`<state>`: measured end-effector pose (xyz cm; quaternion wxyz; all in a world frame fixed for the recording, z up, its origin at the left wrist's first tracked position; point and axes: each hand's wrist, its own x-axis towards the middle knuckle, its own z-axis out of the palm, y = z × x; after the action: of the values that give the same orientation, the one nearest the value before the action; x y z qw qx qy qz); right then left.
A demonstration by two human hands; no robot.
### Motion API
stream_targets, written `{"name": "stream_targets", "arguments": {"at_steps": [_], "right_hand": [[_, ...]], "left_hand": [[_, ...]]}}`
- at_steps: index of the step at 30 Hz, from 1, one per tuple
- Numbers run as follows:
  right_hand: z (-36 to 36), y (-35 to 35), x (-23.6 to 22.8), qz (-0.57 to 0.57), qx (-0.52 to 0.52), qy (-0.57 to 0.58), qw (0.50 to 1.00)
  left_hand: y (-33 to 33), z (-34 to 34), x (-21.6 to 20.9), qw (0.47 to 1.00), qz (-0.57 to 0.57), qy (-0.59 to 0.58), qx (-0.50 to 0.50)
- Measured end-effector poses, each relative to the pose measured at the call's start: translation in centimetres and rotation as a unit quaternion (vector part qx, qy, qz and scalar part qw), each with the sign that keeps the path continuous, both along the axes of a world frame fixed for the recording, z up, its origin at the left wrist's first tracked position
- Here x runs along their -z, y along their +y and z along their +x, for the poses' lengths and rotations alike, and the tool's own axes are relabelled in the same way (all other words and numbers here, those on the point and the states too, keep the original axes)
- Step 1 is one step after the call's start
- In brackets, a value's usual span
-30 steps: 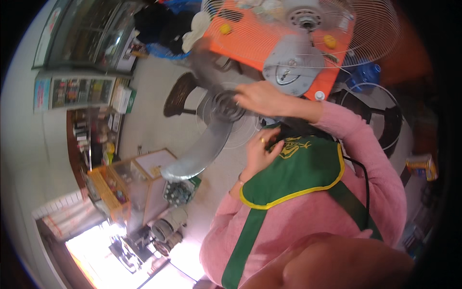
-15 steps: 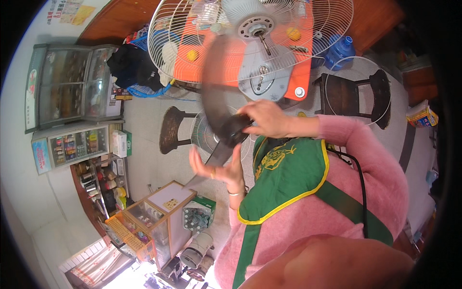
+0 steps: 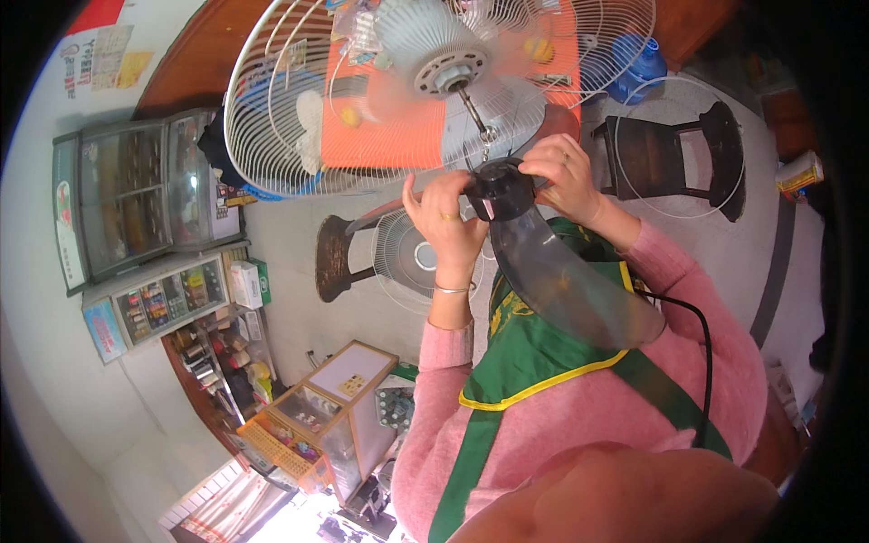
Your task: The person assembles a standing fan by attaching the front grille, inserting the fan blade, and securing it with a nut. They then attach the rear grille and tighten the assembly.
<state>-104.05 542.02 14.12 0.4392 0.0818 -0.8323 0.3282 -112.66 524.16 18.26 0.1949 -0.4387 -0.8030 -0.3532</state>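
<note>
Both my hands hold a dark, see-through fan blade (image 3: 566, 281) by its black hub. My left hand (image 3: 445, 217) grips the hub's left side, and my right hand (image 3: 563, 172) grips its right side. One long blade hangs down over my green apron (image 3: 534, 366); another reaches left behind my left hand. Just beyond the hub, the thin metal shaft (image 3: 472, 113) sticks out from the grey fan motor (image 3: 425, 54). The hub looks close to the shaft's tip, but I cannot tell whether they touch. A white wire rear grille (image 3: 258, 149) surrounds the motor.
A round white wire grille (image 3: 398, 249) is low beside a dark wooden stool (image 3: 333, 262). To the right are a dark chair (image 3: 647, 149) and a blue water bottle (image 3: 641, 68). An orange-topped table (image 3: 389, 136) lies behind the fan. Glass cabinets (image 3: 127, 199) stand left.
The blade has turned and moved right and up, its hub now before the shaft. My left hand has risen to the hub; my right hand has shifted right. The view has shifted slightly.
</note>
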Motion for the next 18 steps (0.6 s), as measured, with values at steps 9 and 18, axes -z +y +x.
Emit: {"name": "stream_targets", "arguments": {"at_steps": [9,18], "right_hand": [[-2.1,2.2,0.5,-0.004,0.008,0.018,1.0],[-2.2,3.1,-0.9,-0.013,0.001,-0.056,0.998]], "left_hand": [[2.5,-1.7,1.0,0.999,0.022,0.031,-0.005],[3.0,-2.8,2.2,0.997,0.06,-0.04,-0.003]]}}
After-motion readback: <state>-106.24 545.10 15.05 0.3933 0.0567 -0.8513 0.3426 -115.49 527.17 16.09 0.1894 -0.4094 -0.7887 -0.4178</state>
